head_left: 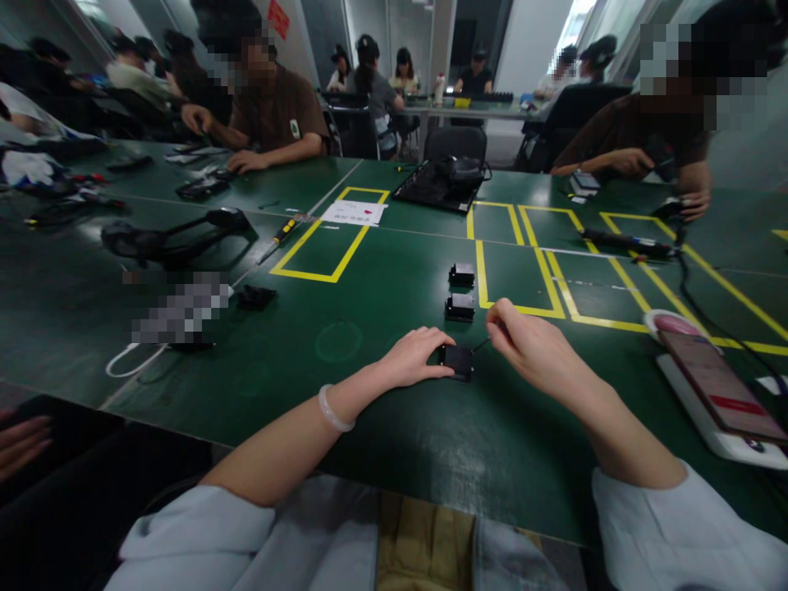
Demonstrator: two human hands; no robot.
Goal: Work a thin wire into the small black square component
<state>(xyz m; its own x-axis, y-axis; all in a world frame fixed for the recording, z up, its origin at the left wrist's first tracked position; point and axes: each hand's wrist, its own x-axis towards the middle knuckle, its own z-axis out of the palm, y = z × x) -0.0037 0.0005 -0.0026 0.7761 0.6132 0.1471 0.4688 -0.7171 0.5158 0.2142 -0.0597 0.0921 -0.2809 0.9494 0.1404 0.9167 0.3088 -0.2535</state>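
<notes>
My left hand [415, 358] rests on the green table [382, 287] with its fingers curled onto the left edge of a small black box [458, 360], holding it flat. My right hand [534, 348] hovers just right of the box, fingers pinched on a thin dark tool [482, 345] whose tip points at the box. Two more small black boxes [460, 307] [461, 274] lie in a line beyond it. A white bracelet sits on my left wrist.
Yellow tape rectangles [336, 238] mark the table. A phone [717, 382] lies on a white tray [707, 431] at the right. A black tray [438, 185], a screwdriver [281, 234], headgear [178, 234] and cables lie further off. Other people sit around the tables.
</notes>
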